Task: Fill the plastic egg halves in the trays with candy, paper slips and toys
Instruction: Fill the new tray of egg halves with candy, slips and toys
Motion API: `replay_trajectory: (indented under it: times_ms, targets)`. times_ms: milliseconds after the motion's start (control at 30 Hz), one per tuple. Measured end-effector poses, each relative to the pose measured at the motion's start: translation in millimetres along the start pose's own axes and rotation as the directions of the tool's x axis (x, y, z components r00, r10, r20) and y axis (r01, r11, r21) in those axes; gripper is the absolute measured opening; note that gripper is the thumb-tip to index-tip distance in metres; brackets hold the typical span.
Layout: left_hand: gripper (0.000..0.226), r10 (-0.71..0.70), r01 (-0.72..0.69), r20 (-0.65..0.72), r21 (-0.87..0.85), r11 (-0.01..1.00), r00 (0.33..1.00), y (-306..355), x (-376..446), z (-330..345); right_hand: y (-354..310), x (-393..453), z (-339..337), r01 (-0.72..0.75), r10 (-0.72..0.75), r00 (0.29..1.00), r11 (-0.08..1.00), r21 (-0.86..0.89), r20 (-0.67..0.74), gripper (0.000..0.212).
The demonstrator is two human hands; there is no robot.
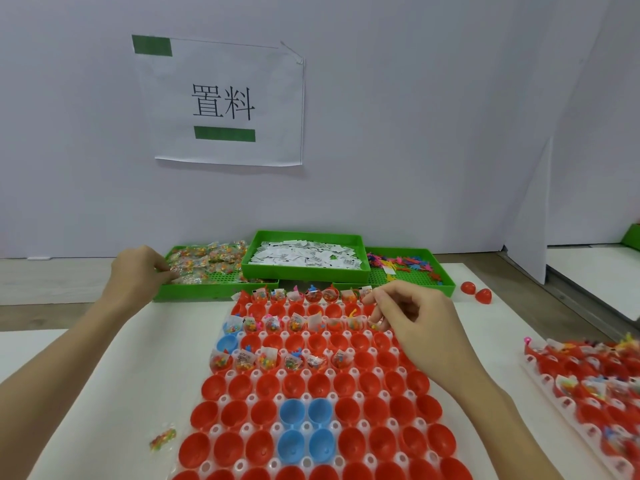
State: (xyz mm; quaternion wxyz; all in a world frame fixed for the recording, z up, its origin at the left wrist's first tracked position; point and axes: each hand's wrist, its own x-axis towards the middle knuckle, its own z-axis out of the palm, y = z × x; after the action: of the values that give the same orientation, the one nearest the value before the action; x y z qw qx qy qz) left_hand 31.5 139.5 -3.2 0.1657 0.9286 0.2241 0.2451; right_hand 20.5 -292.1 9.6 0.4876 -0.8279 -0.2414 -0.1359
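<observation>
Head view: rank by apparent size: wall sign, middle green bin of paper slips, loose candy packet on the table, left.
1. wall sign
2. middle green bin, though it looks only somewhat smaller than the sign
3. loose candy packet, smallest despite being nearest the camera

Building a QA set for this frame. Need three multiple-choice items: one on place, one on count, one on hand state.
1. Where is the bin of paper slips among the three green bins?
A. Left end
B. Middle
C. Right end

2. How many blue egg halves sit clustered near the front of the main tray?
A. Two
B. Four
C. Six

3. What is the left hand doing?
A. Lying flat on the table
B. Holding a red egg half
C. Reaching into the candy bin

Answers:
1 B: candy bin lies to its left, toy bin to its right.
2 B: they form a two-by-two block.
3 C: its fingers are at the candy packets at that bin's left edge.
</observation>
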Motion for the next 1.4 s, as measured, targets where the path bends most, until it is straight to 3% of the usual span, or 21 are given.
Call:
replay_trajectory:
  times_ms: [167, 267, 400, 500, 600, 867, 1000, 1133, 1400]
  targets:
    - [0.016, 0.054, -0.065, -0.149, -0.072, 0.995, 0.987, -4.7, -6.4, -1.4, 0.7, -0.7, -1.2, -0.008, 0.008, 1.000, 1.000, 0.012, 0.001, 0.021]
    - [0.013, -0.019, -0.051, -0.232, -0.290, 0.956, 0.972, 0.8, -18.5, -2.7, 2.0, -0.5, -2.9, -0.014, 0.014, 1.000, 1.000, 0.016, 0.009, 0.020]
    - [0.009, -0.157, 0.034, -0.120, -0.680, 0.732, 0.980, 23.4, -55.6, -8.1, 4.1, -0.2, -3.8, -0.023, 0.023, 1.000, 1.000, 0.022, 0.009, 0.019]
    - [0.013, -0.115, 0.081, 0.020, -0.829, 0.553, 0.993, 44.0, -97.8, -17.4, 5.3, 0.5, -3.0, -0.027, 0.027, 1.000, 1.000, 0.012, 0.008, 0.018]
    - [0.019, -0.011, 0.076, 0.082, -0.858, 0.507, 0.997, 63.4, -140.7, -26.1, 5.5, 0.0, 0.1, -0.027, 0.027, 1.000, 1.000, 0.012, 0.006, 0.019]
    - [0.009, 0.173, 0.066, 0.147, -0.913, 0.403, 0.974, 81.1, -178.1, -33.5, 7.2, 12.1, 8.1, -0.060, 0.063, 0.997, 0.994, -0.095, 0.035, 0.019]
    - [0.022, 0.213, 0.025, 0.132, -0.897, 0.440, 0.968, 77.6, -181.5, -33.2, 6.6, 43.9, 12.0, -0.025, 0.038, 0.998, 0.978, -0.208, 0.055, 0.018]
    - [0.021, 0.258, -0.009, 0.119, -0.894, 0.447, 0.959, 77.1, -184.3, -30.3, 14.7, 91.4, 32.7, 0.018, 0.024, 0.993, 0.938, -0.346, 0.116, 0.018]
    - [0.018, 0.289, -0.065, 0.096, -0.862, 0.502, 0.952, 79.6, -190.7, -29.0, 29.3, 154.7, 83.0, 0.032, 0.122, 0.949, 0.879, -0.476, 0.289, 0.022]
